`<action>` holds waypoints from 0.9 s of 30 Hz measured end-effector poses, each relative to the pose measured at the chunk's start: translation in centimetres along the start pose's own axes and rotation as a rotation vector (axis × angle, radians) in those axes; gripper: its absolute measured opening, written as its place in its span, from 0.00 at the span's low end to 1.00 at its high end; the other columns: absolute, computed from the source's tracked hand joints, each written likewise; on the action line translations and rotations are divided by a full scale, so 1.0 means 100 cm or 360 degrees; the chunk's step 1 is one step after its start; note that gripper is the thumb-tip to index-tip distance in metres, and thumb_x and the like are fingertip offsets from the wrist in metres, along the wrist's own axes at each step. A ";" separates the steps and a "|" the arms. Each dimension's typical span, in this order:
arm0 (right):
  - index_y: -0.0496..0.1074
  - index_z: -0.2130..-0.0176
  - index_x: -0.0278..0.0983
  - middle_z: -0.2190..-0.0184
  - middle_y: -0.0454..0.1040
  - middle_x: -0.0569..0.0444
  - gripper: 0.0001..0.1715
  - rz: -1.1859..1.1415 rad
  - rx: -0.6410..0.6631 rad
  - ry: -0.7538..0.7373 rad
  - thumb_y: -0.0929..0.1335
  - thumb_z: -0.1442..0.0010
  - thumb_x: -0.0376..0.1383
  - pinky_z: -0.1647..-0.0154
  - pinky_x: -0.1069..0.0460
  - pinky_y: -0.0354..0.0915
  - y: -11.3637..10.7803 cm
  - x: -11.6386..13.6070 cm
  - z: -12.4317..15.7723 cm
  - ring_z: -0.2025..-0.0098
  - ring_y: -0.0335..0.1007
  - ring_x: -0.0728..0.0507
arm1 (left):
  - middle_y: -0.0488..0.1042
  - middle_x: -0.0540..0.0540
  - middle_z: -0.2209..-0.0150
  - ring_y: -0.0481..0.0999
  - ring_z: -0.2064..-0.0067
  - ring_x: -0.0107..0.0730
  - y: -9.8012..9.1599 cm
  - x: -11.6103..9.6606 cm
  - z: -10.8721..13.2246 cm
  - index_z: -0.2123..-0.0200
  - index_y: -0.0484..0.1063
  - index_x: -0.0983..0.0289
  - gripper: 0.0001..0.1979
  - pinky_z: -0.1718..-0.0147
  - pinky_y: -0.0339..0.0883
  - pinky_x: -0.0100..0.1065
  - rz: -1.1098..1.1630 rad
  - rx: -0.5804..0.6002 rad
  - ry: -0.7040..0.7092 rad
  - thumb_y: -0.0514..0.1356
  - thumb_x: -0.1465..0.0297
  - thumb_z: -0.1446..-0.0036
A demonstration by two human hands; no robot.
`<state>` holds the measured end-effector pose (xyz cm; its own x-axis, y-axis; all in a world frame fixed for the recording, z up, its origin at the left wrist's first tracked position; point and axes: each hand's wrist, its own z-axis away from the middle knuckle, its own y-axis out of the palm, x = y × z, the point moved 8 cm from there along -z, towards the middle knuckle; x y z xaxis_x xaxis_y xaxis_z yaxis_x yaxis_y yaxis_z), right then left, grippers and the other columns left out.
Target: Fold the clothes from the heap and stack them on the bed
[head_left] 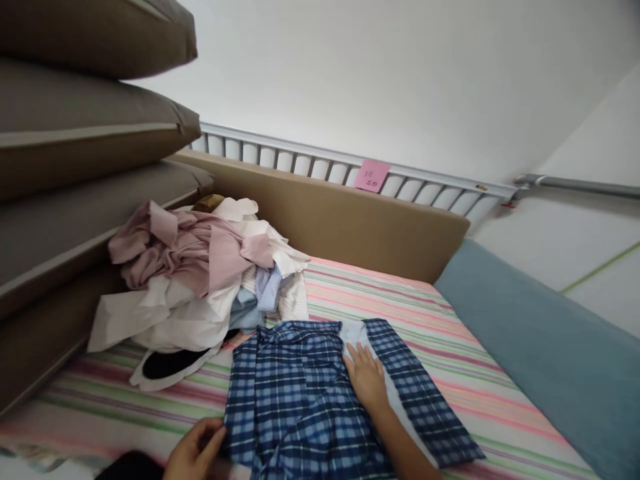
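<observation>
Handwriting marks the pink note (373, 175) at one o'clock, too blurred to read surely. At six o'clock lies the blue plaid garment (305, 393), its near edge cut off by the frame. The right hand (367, 377), at five, rests open on its pale strip; the left hand (195, 450), at seven, curls at its edge, grip unclear. Between eight and nine, a clothes pile (185, 250) hides its lower layers.

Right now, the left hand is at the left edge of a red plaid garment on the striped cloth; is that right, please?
Not quite: the head view shows the plaid garment is blue, not red. The left hand is at its left edge, with the striped cloth beneath.
</observation>
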<state>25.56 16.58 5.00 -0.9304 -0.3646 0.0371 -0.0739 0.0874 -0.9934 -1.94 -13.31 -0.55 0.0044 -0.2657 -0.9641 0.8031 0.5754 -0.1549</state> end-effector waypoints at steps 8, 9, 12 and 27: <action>0.55 0.39 0.40 0.36 0.48 0.49 0.30 -0.0405 -0.0061 -0.0804 0.57 0.38 0.45 0.37 0.40 0.48 -0.015 0.102 0.127 0.35 0.42 0.39 | 0.64 0.47 0.85 0.66 0.79 0.31 0.007 0.000 -0.006 0.85 0.62 0.61 0.20 0.78 0.60 0.31 -0.0175 -0.0029 -0.0089 0.63 0.52 0.66; 0.52 0.38 0.41 0.35 0.47 0.49 0.34 -0.0443 0.0007 -0.0970 0.60 0.40 0.47 0.38 0.40 0.49 -0.003 0.118 0.149 0.35 0.42 0.37 | 0.62 0.46 0.86 0.65 0.81 0.30 0.007 0.002 -0.006 0.84 0.60 0.61 0.21 0.81 0.59 0.31 -0.0094 -0.0039 -0.0162 0.63 0.51 0.67; 0.44 0.36 0.38 0.36 0.42 0.43 0.48 -0.0488 0.0157 -0.1249 0.67 0.47 0.48 0.39 0.38 0.51 0.031 0.148 0.191 0.35 0.41 0.32 | 0.60 0.43 0.86 0.66 0.83 0.29 0.005 0.007 -0.003 0.82 0.57 0.60 0.22 0.84 0.58 0.29 0.0137 -0.0083 -0.0351 0.63 0.52 0.68; 0.65 0.45 0.43 0.41 0.62 0.49 0.27 -0.0875 0.0330 -0.0843 0.64 0.45 0.37 0.39 0.42 0.52 -0.015 0.162 0.171 0.40 0.55 0.38 | 0.68 0.50 0.86 0.73 0.80 0.37 0.022 -0.064 -0.067 0.81 0.66 0.64 0.12 0.78 0.66 0.34 0.0227 0.0110 -0.0373 0.67 0.67 0.61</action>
<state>16.72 -5.26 5.23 -0.4811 -0.7030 0.5238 -0.3567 -0.3889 -0.8494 -4.19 -5.20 3.80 0.2515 -0.3624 -0.8975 0.8233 0.5676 0.0016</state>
